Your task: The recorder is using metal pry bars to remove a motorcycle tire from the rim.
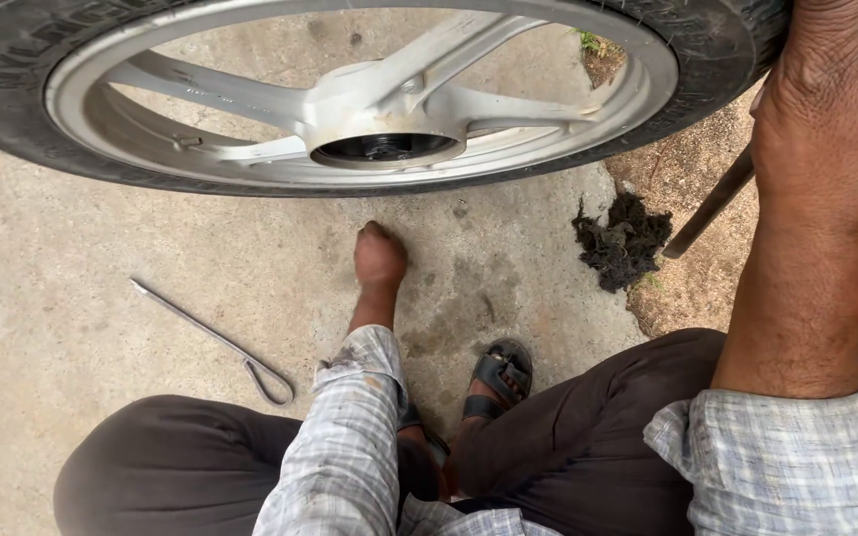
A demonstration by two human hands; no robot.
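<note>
A motorcycle wheel [369, 129] with a silver spoked alloy rim and a black tyre [12, 109] fills the top of the view, tilted over the concrete. My left hand [379, 260] reaches down to the ground just below the tyre's near edge; its fingers point away and are hidden. My right hand [826, 109] is at the upper right by the tyre's edge, closed around a dark metal bar [712, 203] that slants down to the ground beneath it.
A thin metal rod with a looped end [220, 342] lies on the concrete at the left. A clump of dark debris [623, 241] sits where the concrete meets bare soil. My sandalled foot [497, 377] and bent knees fill the bottom.
</note>
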